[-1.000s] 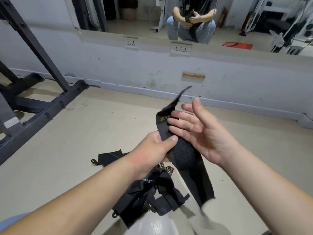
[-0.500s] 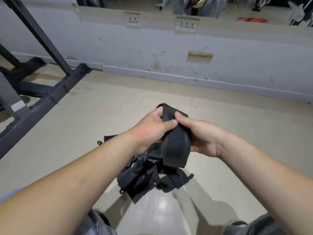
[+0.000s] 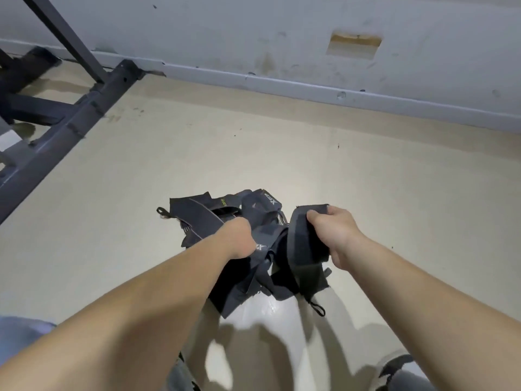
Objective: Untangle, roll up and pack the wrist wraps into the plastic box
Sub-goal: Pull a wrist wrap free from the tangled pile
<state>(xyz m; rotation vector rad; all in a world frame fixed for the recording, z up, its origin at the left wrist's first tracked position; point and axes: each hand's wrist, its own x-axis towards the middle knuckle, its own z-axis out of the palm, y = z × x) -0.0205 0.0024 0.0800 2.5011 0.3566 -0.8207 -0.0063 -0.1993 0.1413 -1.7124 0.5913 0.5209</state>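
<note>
A tangled pile of black wrist wraps (image 3: 214, 218) lies on the beige floor in front of me. My right hand (image 3: 335, 232) grips one folded black wrist wrap (image 3: 303, 244), held low at the right side of the pile; its tail with a thumb loop hangs to the floor. My left hand (image 3: 239, 235) reaches down into the pile, its fingers hidden among the straps, so what it holds cannot be seen. No plastic box is in view.
A dark metal rack frame (image 3: 64, 122) runs along the floor at the left. A grey wall with a skirting board (image 3: 310, 91) stands beyond the pile. My knees (image 3: 406, 373) show at the bottom edge.
Both hands dropped from chest height to the floor. The left hand let go of the wrap and went into the pile; the right hand kept the folded wrap. The view tilted down.
</note>
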